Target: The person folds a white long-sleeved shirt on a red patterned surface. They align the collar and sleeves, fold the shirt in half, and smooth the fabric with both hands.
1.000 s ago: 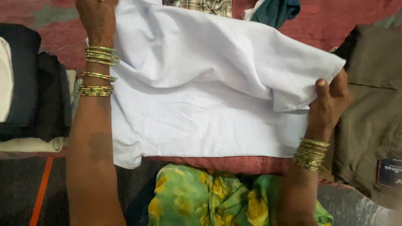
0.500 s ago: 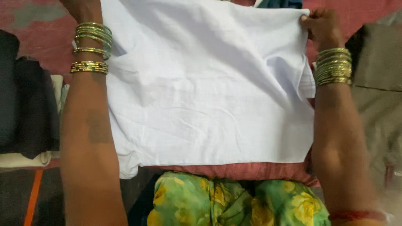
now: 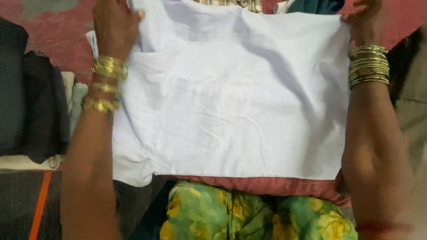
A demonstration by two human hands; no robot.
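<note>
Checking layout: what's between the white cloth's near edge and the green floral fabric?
In the head view, a strip of reddish cloth lies between the white cloth and the green floral fabric.

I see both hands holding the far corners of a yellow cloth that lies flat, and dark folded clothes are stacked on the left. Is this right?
Not quite: the cloth is white, not yellow, as the head view shows. The rest holds: the left hand and the right hand grip its far corners, it lies flat, and dark folded clothes are stacked on the left.
</note>
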